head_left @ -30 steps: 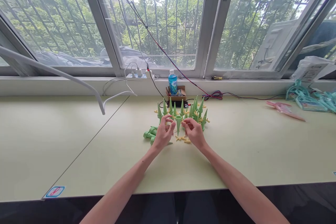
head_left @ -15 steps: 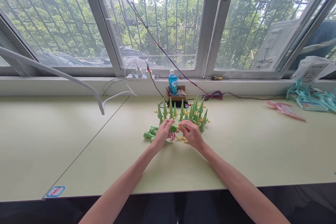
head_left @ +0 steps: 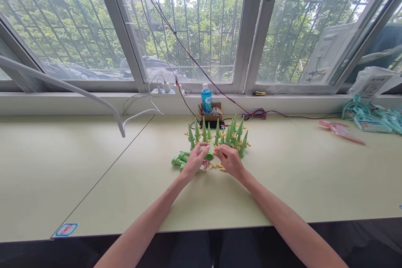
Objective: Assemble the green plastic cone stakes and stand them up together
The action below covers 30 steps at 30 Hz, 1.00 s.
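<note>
My left hand [head_left: 197, 160] is closed around a green plastic watering spike [head_left: 209, 157], its round open end facing me. Close by on the right, my right hand [head_left: 230, 158] pinches a small yellow valve piece [head_left: 215, 152] against the spike's side; the fingers partly hide where they meet. Several loose green spikes [head_left: 177, 161] lie on the table beside my left hand. Below the hands lie several loose yellow valve pieces [head_left: 222, 169]. Behind them stand several upright green spikes [head_left: 228, 135] with yellow pieces on their sides.
A blue bottle [head_left: 206, 99] stands in a small cardboard box [head_left: 217, 111] at the back, behind a dark phone-like object [head_left: 210, 124]. Coiled cable [head_left: 259, 113] lies to its right. Farther right are a pink packet [head_left: 341, 130] and teal plastic items [head_left: 370, 121]. A white tube [head_left: 94, 90] hangs at left.
The spike in my left hand has tilted, so its open end points lower and more of its body shows. My right hand has stayed nearly in place with the yellow piece.
</note>
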Motion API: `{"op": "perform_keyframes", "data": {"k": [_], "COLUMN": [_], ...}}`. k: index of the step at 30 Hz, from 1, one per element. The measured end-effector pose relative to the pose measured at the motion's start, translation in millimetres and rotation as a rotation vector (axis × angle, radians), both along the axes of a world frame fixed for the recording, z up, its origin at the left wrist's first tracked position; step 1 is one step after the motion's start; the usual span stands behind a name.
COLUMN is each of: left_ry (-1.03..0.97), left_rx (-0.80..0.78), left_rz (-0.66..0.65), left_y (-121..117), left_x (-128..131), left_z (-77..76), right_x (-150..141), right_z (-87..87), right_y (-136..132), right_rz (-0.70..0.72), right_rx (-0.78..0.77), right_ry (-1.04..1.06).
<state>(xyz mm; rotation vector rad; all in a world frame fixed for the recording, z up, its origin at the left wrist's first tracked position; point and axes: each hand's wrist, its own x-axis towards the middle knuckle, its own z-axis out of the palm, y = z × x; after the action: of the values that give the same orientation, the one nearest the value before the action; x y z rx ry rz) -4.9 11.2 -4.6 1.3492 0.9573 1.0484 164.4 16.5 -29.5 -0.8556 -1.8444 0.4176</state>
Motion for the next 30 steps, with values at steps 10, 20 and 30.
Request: {"op": "perform_keyframes", "data": {"k": [10, 20, 30], "left_ry": [0.317, 0.330, 0.045], "left_rx": [0.440, 0.435, 0.109], "left_rz": [0.070, 0.166, 0.124], "left_y": [-2.9, -6.2, 1.0], "left_x": [-2.5, -0.5, -1.9], "left_z": [-11.1, -9.5, -7.1], "right_x": [-2.3, -5.7, -3.6], "right_z": [-0.9, 2.1, 1.7], "right_y": [0.2, -4.0, -3.1], "right_rz": [0.027, 0.016, -0.028], "right_rx": [-0.195, -0.298, -0.129], "right_ry": [0.128, 0.208, 0.163]}}
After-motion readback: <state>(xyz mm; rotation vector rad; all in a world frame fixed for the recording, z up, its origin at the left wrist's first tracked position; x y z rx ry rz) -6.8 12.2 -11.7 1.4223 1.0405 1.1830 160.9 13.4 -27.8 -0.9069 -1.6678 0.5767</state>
